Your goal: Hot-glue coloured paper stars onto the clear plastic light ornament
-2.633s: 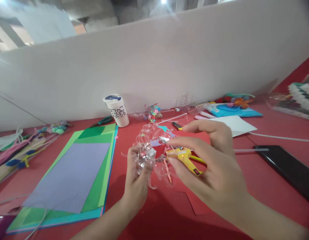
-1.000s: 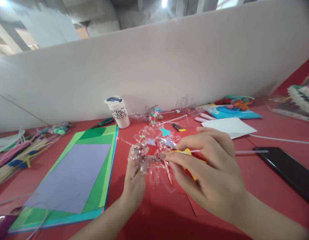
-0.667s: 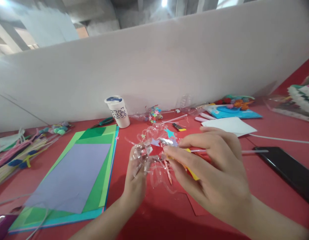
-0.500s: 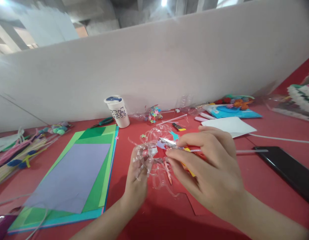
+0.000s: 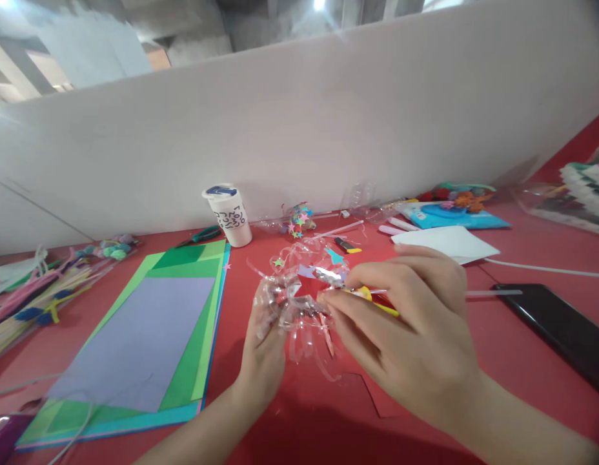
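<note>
My left hand (image 5: 268,323) is closed around a clear plastic piece (image 5: 302,313) with thin strips that curl out on several sides. Part of it covers my fingers, so its full shape is hard to make out. My right hand (image 5: 406,316) grips what look like scissors with yellow handles (image 5: 386,310); the fingers hide much of them. The silver blades (image 5: 328,276) point left, close above the plastic. Beyond the plastic lie a purple paper scrap (image 5: 306,271), a teal star (image 5: 335,256) and a small green star (image 5: 278,263). Beneath it is a pinkish pencil-like piece (image 5: 327,336).
Coloured paper sheets (image 5: 135,336) are stacked at left. Behind them stand a white cup (image 5: 232,219) and green-handled pliers (image 5: 205,234). A black-and-yellow cutter (image 5: 346,245), a white sheet (image 5: 445,244), a blue packet (image 5: 454,216) and a black phone (image 5: 556,336) lie towards the right.
The yellow handles have come closer together and tilted. The clear plastic has turned slightly in my left hand, its strips shifting. My right hand has moved slightly right.
</note>
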`<state>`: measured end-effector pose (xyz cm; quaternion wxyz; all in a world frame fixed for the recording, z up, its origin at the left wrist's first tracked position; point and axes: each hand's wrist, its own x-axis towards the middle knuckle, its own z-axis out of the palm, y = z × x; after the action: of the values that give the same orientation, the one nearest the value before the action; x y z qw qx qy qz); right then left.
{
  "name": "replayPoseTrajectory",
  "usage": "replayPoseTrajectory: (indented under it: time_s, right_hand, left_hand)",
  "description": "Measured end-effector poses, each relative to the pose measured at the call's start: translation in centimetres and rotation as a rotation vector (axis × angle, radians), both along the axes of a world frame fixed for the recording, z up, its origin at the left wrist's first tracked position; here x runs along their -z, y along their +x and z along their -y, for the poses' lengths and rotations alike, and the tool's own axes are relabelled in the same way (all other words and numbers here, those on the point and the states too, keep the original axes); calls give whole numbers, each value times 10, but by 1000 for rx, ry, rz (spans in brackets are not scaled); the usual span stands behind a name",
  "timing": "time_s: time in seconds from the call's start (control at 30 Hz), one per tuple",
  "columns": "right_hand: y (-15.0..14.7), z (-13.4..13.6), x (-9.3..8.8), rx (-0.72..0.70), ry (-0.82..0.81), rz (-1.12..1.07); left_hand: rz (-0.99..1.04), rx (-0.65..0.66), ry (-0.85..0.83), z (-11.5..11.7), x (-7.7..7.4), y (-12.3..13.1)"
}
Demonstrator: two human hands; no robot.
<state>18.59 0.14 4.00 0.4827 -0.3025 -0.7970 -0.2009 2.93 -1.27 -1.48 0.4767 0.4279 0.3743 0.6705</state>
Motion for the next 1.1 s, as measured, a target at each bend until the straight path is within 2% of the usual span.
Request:
replayPoseTrajectory:
  time_s: [0.23,0.47,0.67,0.87,0.97,1.1]
  right_hand:
    - [-3,2,1,-42,-34,-22]
    - [-3,1,-2,4,1,34]
    - [0,4,-1,29,29,-1]
    - [1,7,-4,51,-63,-25]
    - [-1,7,-7,32,-171,-76]
    - [0,9,-10,-26,-298,-121]
  left_hand:
    - [33,-43,-58,-1,10,-5]
    - [62,-10,-67,0,2,-1]
    - [44,-16,-52,2,7,0]
    - [1,-37,-67,4,1,0]
    - [-65,-33,-78,6,-3,1]
    - [-80,-39,-88,6,-2,-1]
